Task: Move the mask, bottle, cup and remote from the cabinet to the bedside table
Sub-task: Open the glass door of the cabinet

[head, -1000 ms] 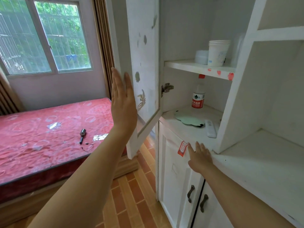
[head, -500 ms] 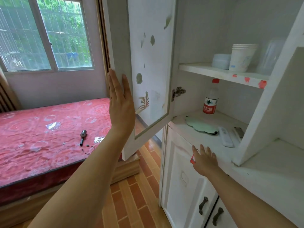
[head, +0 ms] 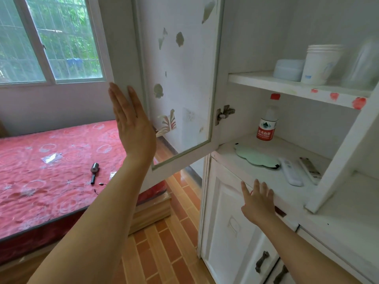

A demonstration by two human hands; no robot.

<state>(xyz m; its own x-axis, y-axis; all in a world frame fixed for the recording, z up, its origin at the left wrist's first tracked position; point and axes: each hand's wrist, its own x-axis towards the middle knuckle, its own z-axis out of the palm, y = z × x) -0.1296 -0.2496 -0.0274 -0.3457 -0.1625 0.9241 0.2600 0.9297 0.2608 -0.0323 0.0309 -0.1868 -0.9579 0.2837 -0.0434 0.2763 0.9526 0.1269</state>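
Note:
The white cabinet's door (head: pixel 180 83) stands swung open. My left hand (head: pixel 131 124) is flat and open against the door's outer edge. On the lower shelf (head: pixel 242 160) lie a pale green mask (head: pixel 256 158) and a white remote (head: pixel 291 174), with a second remote (head: pixel 309 170) beside it. A water bottle (head: pixel 266 124) with a red cap and label stands at the back. A stack of white cups (head: pixel 320 64) sits on the upper shelf. My right hand (head: pixel 258 199) is open, fingers spread, at the shelf's front edge, below the mask.
A pale blue box (head: pixel 289 69) sits left of the cups. A bed with a red cover (head: pixel 53 167) carries a small dark tool (head: pixel 94 171) and wrappers. Below the shelf are cabinet doors with dark handles (head: pixel 261 262). The floor is brick-coloured tile (head: pixel 164 253).
The view has drawn closer to the cabinet and shifted right. My left hand stays on the door edge; my right hand has stayed near the shelf's front edge.

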